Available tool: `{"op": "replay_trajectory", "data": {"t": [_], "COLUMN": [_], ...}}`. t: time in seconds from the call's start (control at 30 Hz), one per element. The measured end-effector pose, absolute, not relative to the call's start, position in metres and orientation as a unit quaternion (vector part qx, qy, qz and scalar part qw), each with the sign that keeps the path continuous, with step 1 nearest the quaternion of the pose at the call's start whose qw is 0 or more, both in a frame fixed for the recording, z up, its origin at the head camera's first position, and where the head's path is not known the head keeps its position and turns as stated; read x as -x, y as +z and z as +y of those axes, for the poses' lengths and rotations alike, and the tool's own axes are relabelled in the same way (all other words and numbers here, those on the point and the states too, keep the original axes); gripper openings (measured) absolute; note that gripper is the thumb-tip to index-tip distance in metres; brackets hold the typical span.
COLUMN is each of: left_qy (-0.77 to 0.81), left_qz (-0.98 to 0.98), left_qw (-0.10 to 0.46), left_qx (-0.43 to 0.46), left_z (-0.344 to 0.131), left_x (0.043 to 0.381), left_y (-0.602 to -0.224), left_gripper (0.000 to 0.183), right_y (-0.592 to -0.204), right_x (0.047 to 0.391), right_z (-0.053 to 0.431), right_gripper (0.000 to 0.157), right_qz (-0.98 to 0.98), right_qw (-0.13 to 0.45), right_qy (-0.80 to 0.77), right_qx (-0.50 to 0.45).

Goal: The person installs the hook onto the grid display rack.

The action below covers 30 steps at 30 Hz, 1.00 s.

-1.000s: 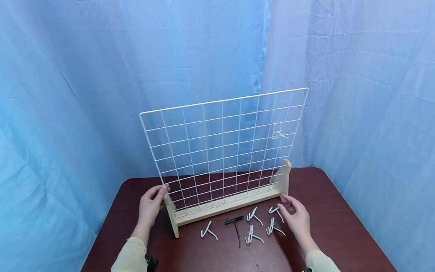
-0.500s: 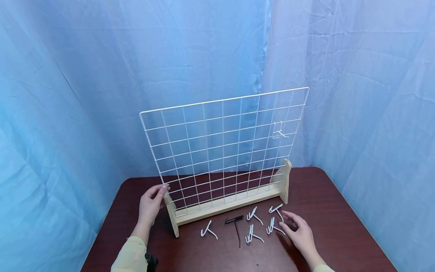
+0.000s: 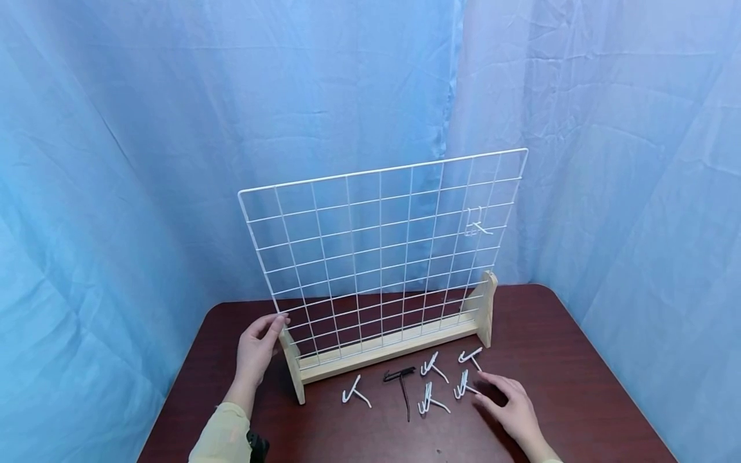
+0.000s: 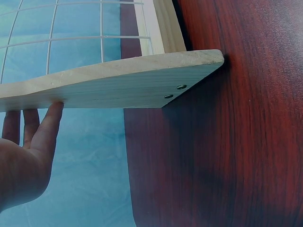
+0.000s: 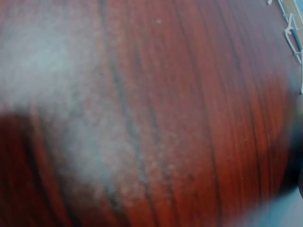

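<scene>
A white wire grid panel stands upright in a pale wooden stand. At the stand's left end, my left hand grips the top of the side board, thumb in front and fingers behind. My right hand is low over the table at the right, thumb and forefinger parted, fingertips right at the prong of a white wire hook. Just behind that hook lies another white hook. Neither hook is lifted. The right wrist view shows mostly blurred tabletop.
More white hooks lie left of these, one farther back, one nearer and one by the stand's left end. Between them is a black hook. A white hook hangs on the grid's upper right. Blue curtains surround the dark red table.
My right hand has moved from the stand's right foot toward me and slightly right, to the near-right hook. The left hand keeps its place on the stand.
</scene>
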State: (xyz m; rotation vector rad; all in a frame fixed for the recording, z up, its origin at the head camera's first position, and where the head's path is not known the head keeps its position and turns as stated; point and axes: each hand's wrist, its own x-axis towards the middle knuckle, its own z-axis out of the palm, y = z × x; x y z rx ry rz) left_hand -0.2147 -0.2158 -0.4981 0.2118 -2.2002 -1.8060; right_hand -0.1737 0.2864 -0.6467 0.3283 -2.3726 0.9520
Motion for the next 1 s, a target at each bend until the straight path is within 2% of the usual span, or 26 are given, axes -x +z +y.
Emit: {"op": "replay_trajectory", "data": {"t": [0.37,1.0], "left_qy": [-0.628,-0.628], "left_qz": [-0.761,-0.762], "left_qw": [0.145,0.142], "left_qx": [-0.071,-0.072], "left_z": [-0.215,-0.217], "left_x": [0.215,0.216], "left_y": [-0.498,-0.500], "left_gripper": [0.038,0.038], "right_y": [-0.654,-0.660], "right_x": [0.177,0.178], "right_z": [0.289,0.289], "right_gripper": [0.051,0.037], "right_qz": [-0.866,-0.877], "right_qw": [0.313,0.333], "right_qy": [0.331,0.278], "right_qx": [-0.204,-0.205]}}
